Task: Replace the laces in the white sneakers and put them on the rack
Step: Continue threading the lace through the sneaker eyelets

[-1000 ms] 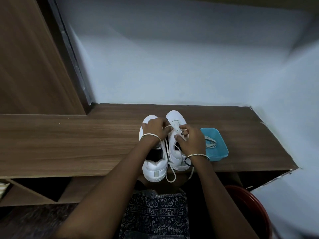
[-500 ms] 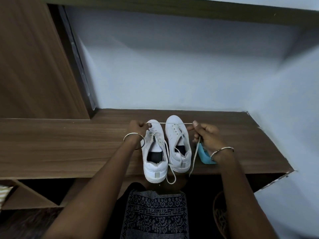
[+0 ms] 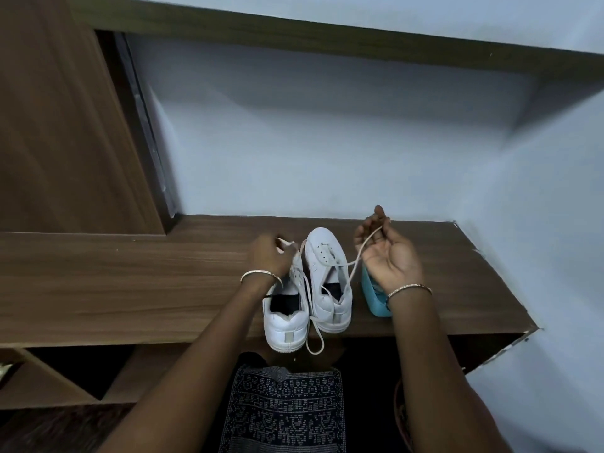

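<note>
Right grip (image 3: pixel 389 253): palm up, fingers curled round lace (image 3: pixel 359 256), raised off to side, probably to draw slack through eyelets. Left grip (image 3: pixel 268 253): pinches other lace end low over toes, likely countering pull to even both ends. Lace appears to run between grips via front eyelets of right-hand sneaker (image 3: pixel 327 273). Left-hand sneaker (image 3: pixel 287 318) touching beside it. Heels at near edge of wooden surface (image 3: pixel 130 282), openings toward person for easy threading. Blue tray (image 3: pixel 376 300) under right wrist, contents hidden. Rack step not yet done.
</note>
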A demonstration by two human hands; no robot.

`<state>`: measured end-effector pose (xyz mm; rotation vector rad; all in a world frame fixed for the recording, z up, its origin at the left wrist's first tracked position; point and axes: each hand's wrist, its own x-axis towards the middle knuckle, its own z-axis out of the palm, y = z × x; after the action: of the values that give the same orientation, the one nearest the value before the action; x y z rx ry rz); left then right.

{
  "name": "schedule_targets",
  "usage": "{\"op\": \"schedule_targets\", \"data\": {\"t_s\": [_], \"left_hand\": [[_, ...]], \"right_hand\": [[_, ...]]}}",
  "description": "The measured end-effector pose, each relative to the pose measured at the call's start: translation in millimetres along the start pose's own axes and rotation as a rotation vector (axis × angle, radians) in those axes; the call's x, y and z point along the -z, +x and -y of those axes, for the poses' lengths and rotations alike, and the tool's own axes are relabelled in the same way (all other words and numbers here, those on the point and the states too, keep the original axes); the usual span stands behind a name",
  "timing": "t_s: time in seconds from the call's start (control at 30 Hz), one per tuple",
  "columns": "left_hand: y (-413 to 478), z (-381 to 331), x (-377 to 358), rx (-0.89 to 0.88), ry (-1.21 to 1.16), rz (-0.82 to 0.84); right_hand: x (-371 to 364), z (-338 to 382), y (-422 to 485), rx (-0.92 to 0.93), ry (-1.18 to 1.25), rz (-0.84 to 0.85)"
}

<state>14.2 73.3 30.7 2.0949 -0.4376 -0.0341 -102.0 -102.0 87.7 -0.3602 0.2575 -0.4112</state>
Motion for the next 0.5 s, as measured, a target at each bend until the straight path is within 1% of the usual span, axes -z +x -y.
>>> {"op": "schedule_targets", "data": {"t_s": [0.03,0.07,0.1,0.13,0.17,0.23,0.33,0.4,0.5], "left_hand": [[-7,-10,-2,-0.053,-0.096,0.119],[-14,-19,-4,-0.089,-0.161,0.299],[-22,-25,-5,-0.123,-0.185,0.486],[-27,-29,-7,-0.159,-0.186,0.631],[-33,-31,-7,-0.179,-0.211,0.706],[-38,-36,-5,-0.15,-0.325,0.716],[-39,-35,2,-0.022,-0.451,0.707],[-38,-31,8,0.031,-0.49,0.764],[-39,-26,3,0.01,-0.476,0.795]], "right_hand": [[-4,-6,1,-0.015,0.038,0.008],[-8,-11,2,-0.027,0.062,0.017],[-11,-16,3,-0.038,0.074,0.025],[-13,-20,4,-0.047,0.08,0.032],[-15,-23,4,-0.051,0.087,0.036],[-16,-27,5,-0.038,0.094,0.024],[-15,-25,3,0.002,0.111,-0.009],[-13,-24,3,0.02,0.134,-0.036],[-12,-28,1,0.031,0.165,-0.054]]}}
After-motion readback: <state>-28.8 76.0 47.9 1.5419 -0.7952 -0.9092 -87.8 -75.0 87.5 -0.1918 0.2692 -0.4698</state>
